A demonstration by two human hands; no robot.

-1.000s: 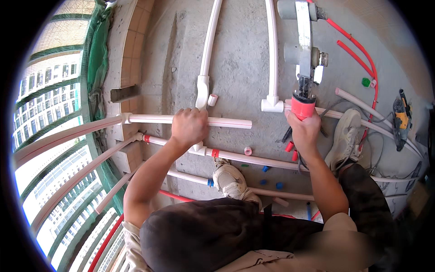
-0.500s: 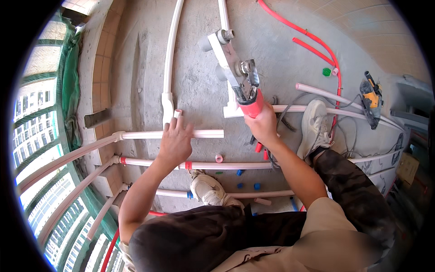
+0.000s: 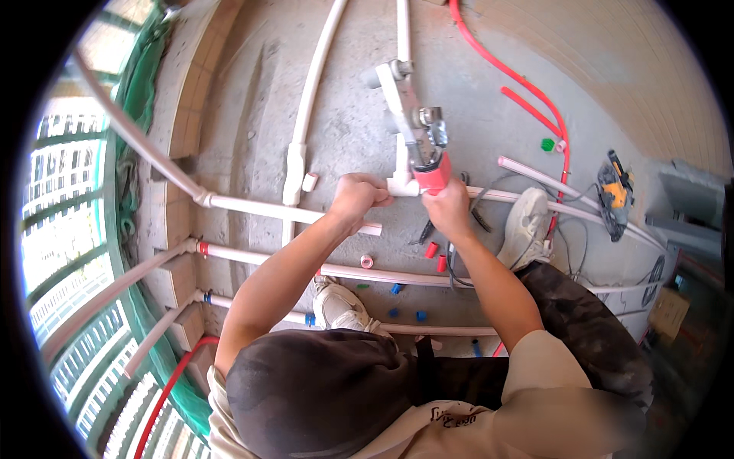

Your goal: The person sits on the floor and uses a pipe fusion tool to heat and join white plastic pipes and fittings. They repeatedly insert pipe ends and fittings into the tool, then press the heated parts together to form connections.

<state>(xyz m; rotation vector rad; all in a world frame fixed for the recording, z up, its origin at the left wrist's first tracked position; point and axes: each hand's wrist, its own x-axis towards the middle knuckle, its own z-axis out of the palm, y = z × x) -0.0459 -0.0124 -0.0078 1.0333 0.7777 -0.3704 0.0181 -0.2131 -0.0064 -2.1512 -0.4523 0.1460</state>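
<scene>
My right hand (image 3: 445, 208) grips the red and black handle of a pipe welding tool (image 3: 434, 172), whose metal plate and round sockets reach upward over a vertical white pipe (image 3: 404, 34). My left hand (image 3: 359, 196) has curled fingers just beside a white tee fitting (image 3: 401, 185) left of the tool handle; what they hold, if anything, is hidden. Below that hand a long horizontal white pipe (image 3: 267, 211) ends at an open cut. Another vertical pipe with a bent section (image 3: 295, 172) lies to its left, beside a short pipe piece (image 3: 310, 181).
More white pipes (image 3: 390, 275) cross the concrete floor (image 3: 252, 138). Red pipes (image 3: 527, 107), small coloured caps (image 3: 397, 288) and a yellow-black power tool (image 3: 615, 191) with grey cables lie around. Green netting (image 3: 145, 76) hangs at the left; a cardboard box (image 3: 667, 314) is at right. My shoes rest among the pipes.
My left hand has left the horizontal pipe and moved right toward the tee. My right hand has swung the welding tool leftward. The long left pipe now slants more steeply at its far end.
</scene>
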